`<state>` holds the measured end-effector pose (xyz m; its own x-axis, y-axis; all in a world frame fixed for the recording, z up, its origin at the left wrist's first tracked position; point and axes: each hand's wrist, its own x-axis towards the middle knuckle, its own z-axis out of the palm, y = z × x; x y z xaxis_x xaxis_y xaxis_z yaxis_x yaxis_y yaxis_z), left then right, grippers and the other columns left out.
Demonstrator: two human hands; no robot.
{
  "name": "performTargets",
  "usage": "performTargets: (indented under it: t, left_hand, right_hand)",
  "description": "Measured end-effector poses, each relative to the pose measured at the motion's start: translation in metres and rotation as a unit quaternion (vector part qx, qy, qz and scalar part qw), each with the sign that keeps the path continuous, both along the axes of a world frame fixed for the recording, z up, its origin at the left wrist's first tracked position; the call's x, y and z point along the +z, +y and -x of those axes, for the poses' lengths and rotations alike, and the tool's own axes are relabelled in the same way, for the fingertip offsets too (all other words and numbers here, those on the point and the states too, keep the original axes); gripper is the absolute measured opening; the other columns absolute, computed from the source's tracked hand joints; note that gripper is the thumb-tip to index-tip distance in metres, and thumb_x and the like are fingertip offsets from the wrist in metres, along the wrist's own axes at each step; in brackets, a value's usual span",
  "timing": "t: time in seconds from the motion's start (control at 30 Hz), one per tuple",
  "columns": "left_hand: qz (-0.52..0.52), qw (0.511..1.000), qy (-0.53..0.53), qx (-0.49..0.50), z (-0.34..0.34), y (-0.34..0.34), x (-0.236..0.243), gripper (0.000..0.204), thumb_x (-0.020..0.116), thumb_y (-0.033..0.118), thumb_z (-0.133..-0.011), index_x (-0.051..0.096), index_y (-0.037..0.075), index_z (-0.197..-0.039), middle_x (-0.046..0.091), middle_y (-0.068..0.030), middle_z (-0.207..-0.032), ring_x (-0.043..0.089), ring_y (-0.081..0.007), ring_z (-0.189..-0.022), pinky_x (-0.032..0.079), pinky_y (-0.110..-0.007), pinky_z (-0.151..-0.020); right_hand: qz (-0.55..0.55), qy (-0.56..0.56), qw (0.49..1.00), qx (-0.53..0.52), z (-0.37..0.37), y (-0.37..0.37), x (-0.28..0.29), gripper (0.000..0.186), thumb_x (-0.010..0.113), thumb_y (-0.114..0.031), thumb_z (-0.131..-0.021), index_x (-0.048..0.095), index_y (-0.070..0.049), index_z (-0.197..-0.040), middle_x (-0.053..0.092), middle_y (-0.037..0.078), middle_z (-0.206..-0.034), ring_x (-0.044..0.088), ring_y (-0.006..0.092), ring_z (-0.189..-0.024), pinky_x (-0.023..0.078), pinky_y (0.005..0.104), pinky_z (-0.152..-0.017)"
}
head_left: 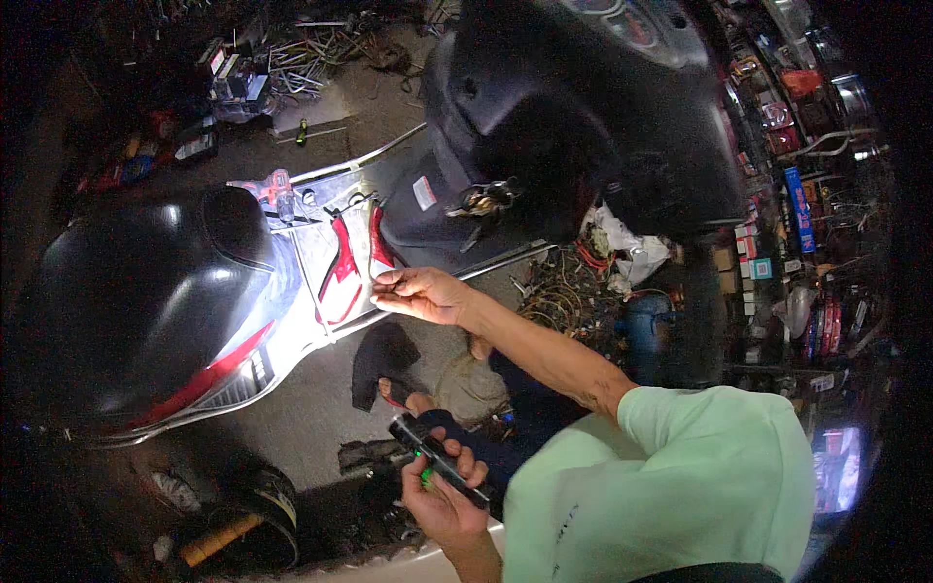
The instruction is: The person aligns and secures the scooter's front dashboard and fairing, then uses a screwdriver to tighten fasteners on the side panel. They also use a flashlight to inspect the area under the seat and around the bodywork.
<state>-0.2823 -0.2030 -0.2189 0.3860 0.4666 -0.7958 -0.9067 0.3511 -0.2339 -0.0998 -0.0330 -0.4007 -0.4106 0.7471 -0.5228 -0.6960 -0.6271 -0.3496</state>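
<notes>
Left hand (439,500) is gripping torch (412,437); its tilting could be darkening panel (342,267). Right hand's (423,294) fingertips are bunching nearby, contents unclear.

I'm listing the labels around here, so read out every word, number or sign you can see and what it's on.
I won't copy wording, but I can say where it is.
Pale green shirt: small dark lettering.
Narrow blue package: printing.
White sticker on the scooter: too small to read.
Small boxes on the right: too small or blurred.
</notes>
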Motion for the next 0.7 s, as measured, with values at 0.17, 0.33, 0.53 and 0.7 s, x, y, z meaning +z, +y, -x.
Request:
performTargets:
  t: [0.17,0.33,0.53,0.7]
  left_hand:
    - [0.036,0.998,0.048,-0.009,-0.001,-0.005,-0.055,0.03,0.049,0.022,-0.085,0.05,0.001,-0.107,0.05,-0.0062,-0.078,0.042,-0.0153,-0.06,0.034,-0.028,-0.048]
    - [0.059,0.998,0.033,0.0,-0.014,-0.014,-0.132,0.034,0.04,0.022,-0.086,0.047,-0.001,-0.111,0.054,-0.0115,-0.081,0.047,-0.0221,-0.064,0.035,-0.034,-0.05]
    - [0.076,0.996,0.036,-0.041,-0.029,-0.017,-0.189,0.032,0.044,0.024,-0.087,0.049,0.001,-0.108,0.054,-0.0098,-0.078,0.051,-0.0208,-0.063,0.04,-0.033,-0.052]
    - [-0.052,0.988,0.129,-0.074,-0.036,-0.032,-0.21,0.026,0.041,0.026,-0.095,0.049,0.002,-0.1,0.057,-0.0106,-0.083,0.055,-0.0196,-0.069,0.045,-0.03,-0.06]
  right_hand:
    - [0.065,-0.086,0.992,-0.058,0.005,0.048,-0.079,0.035,0.039,0.019,-0.075,0.047,0.017,-0.109,0.047,0.028,-0.12,0.049,0.0396,-0.114,0.042,0.0442,-0.102]
    - [-0.002,-0.28,0.959,-0.036,0.007,0.109,-0.175,0.022,0.045,0.014,-0.077,0.054,0.01,-0.097,0.059,0.021,-0.104,0.062,0.033,-0.091,0.053,0.0393,-0.086]
    - [-0.172,-0.476,0.86,0.055,-0.027,0.167,-0.326,0.011,0.054,-0.011,-0.079,0.059,-0.001,-0.077,0.06,0.016,-0.075,0.062,0.0276,-0.07,0.052,0.0393,-0.062]
    - [-0.268,-0.777,0.515,0.243,0.014,0.168,-0.306,0.018,0.068,-0.01,-0.06,0.056,0.002,-0.066,0.057,0.023,-0.065,0.062,0.0376,-0.07,0.048,0.045,-0.061]
